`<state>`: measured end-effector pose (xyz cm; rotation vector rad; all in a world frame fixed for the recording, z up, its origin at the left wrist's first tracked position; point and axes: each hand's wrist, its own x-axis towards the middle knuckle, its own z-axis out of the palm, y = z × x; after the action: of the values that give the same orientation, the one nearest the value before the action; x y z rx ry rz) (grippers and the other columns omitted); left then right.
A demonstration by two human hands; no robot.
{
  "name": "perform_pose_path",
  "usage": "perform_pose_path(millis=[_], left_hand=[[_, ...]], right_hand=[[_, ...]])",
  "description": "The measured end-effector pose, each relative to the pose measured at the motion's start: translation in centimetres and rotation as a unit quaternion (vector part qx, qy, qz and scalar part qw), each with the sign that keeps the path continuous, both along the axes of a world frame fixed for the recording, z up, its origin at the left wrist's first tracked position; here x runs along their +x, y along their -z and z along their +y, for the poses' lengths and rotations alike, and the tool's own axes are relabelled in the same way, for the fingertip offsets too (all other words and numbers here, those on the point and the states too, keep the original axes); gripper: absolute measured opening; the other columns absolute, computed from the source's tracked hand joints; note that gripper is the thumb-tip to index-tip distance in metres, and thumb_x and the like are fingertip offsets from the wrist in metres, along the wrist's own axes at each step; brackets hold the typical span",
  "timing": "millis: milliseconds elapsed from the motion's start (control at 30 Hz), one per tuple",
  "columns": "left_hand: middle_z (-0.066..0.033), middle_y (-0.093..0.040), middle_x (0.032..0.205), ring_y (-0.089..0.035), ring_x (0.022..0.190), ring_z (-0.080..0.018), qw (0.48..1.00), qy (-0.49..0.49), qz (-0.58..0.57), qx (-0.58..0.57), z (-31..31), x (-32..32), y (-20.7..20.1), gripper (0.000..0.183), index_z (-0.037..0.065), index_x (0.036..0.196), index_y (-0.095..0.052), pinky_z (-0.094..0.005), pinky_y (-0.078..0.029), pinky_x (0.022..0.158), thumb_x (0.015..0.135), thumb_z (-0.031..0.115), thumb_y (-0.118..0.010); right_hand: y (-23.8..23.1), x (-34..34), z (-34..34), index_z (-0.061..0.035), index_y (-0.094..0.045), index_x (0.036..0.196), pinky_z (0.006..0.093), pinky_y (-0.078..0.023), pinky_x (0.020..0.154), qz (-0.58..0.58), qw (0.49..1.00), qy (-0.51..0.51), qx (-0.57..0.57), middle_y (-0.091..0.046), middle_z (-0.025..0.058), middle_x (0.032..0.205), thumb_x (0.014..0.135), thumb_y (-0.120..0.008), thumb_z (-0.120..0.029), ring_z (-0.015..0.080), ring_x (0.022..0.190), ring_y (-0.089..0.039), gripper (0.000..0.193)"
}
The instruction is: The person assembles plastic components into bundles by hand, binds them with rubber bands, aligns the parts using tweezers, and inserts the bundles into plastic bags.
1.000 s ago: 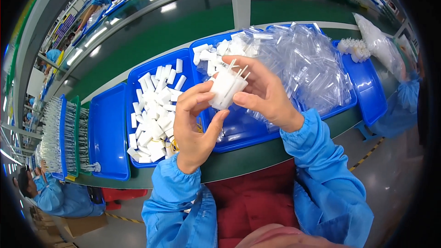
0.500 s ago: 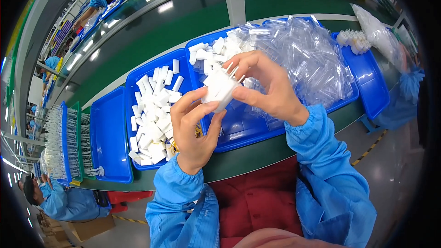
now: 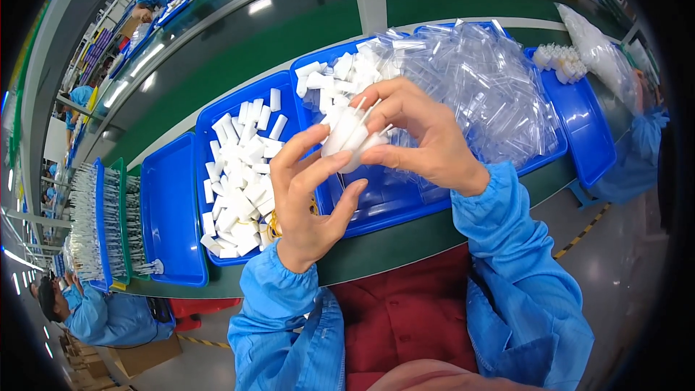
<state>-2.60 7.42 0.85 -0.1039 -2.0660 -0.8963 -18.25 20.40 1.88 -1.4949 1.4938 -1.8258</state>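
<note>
Above the blue trays, both of my hands hold a white plug charger (image 3: 340, 135) with metal pins pointing up and to the right. It looks slightly blurred, and the fingers cover part of it. My right hand (image 3: 427, 137) grips the pin side between thumb and fingers. On the other side, the fingertips of my left hand (image 3: 304, 195) press against the white body, with the thumb lower down near its underside. Below, a blue tray (image 3: 394, 210) contains more white pieces (image 3: 347, 72) and a heap of clear plastic sleeves (image 3: 470, 87).
Left of that, a blue tray (image 3: 202, 195) is full of white blocks (image 3: 242, 181). Further left are another blue tray (image 3: 170, 210) and racks of upright pins (image 3: 87, 217). At right, a blue tray (image 3: 590, 130) carries small white parts (image 3: 561, 61) beside a plastic bag (image 3: 594, 51). Co-workers sit nearby.
The charger has turned and tilted slightly in my fingers. My left thumb has moved a little away from its underside, and my right fingers have shifted around the pins.
</note>
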Motion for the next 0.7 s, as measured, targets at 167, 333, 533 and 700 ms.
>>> perform_pose_path(millis=[167,333,533,700], left_hand=[[-0.0181,-0.048,0.132,-0.052,0.122,-0.0331,1.000,-0.006,-0.008,0.001,0.1,-0.2,0.6,0.051,0.011,0.115,-0.063,-0.0390,-0.050,0.096,0.070,-0.004,-0.082],[-0.0190,-0.053,0.129,-0.055,0.118,-0.0345,0.997,-0.067,-0.027,0.021,-0.1,-0.4,1.1,0.044,0.008,0.109,-0.065,-0.0397,-0.050,0.095,0.069,-0.005,-0.079],[-0.0141,-0.053,0.129,-0.060,0.111,-0.0232,0.985,-0.046,-0.011,0.168,-2.1,-0.9,0.7,0.036,0.005,0.110,-0.065,-0.0309,-0.056,0.084,0.077,0.000,-0.078],[-0.0142,-0.051,0.132,-0.058,0.118,-0.0257,0.968,-0.054,0.021,0.246,-3.9,0.4,0.8,0.036,0.000,0.113,-0.062,-0.0365,-0.057,0.091,0.080,-0.002,-0.076]], right_hand=[[0.5,0.1,-0.3,-0.0058,-0.064,0.096,0.0323,-0.052,0.087,0.024,1.000,-0.002,-0.019,-0.056,0.0101,0.120,0.078,-0.080,-0.008,0.0201,0.109,-0.058,0.025],[1.1,1.1,-1.2,-0.0069,-0.066,0.094,0.0286,-0.054,0.078,0.025,0.999,0.024,-0.013,-0.058,0.0093,0.120,0.077,-0.080,-0.010,0.0181,0.101,-0.062,0.023],[-1.5,-0.7,0.9,-0.0088,-0.066,0.104,0.0290,-0.052,0.076,0.142,0.975,0.163,0.048,-0.061,0.0079,0.122,0.084,-0.074,-0.012,0.0169,0.097,-0.063,0.021],[-4.1,0.4,6.9,-0.0093,-0.066,0.108,0.0346,-0.049,0.074,0.478,0.812,0.219,0.252,-0.065,0.0082,0.100,0.075,-0.077,-0.011,0.0261,0.085,-0.062,0.035]])
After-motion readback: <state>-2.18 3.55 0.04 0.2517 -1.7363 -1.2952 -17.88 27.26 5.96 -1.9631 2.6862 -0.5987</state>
